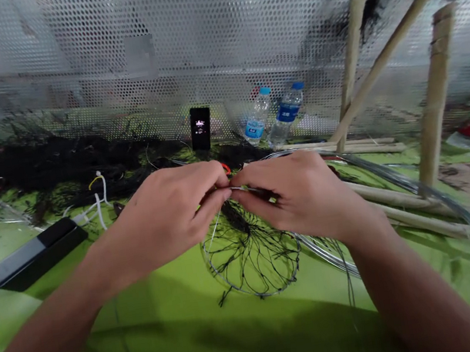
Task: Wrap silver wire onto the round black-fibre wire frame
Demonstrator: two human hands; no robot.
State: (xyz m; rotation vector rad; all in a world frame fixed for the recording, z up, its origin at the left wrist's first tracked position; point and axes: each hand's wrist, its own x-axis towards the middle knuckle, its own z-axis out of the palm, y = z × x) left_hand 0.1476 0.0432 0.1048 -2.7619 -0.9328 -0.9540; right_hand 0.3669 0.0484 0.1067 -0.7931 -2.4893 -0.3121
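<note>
My left hand [181,202] and my right hand [295,193] meet at the middle, fingertips pinched together and almost touching. Between them runs a thin pale wire [241,187], gripped from both sides. Just below and in front lies a wire ring [239,289] strung with black knotted netting [252,256], whose strands gather into a dark bunch [236,218]. A thin light strand slants down from my left fingertips to the ring's left side. Whether the pinched wire is the ring's far part I cannot tell, since my fingers hide it.
A phone [201,128] and two water bottles [256,118] stand against the perforated metal sheet [211,25]. Black netting [54,163] heaps along the back left. A power bank [37,255] with white cable lies left. Clear tubing [433,186] and wooden poles [437,102] occupy the right.
</note>
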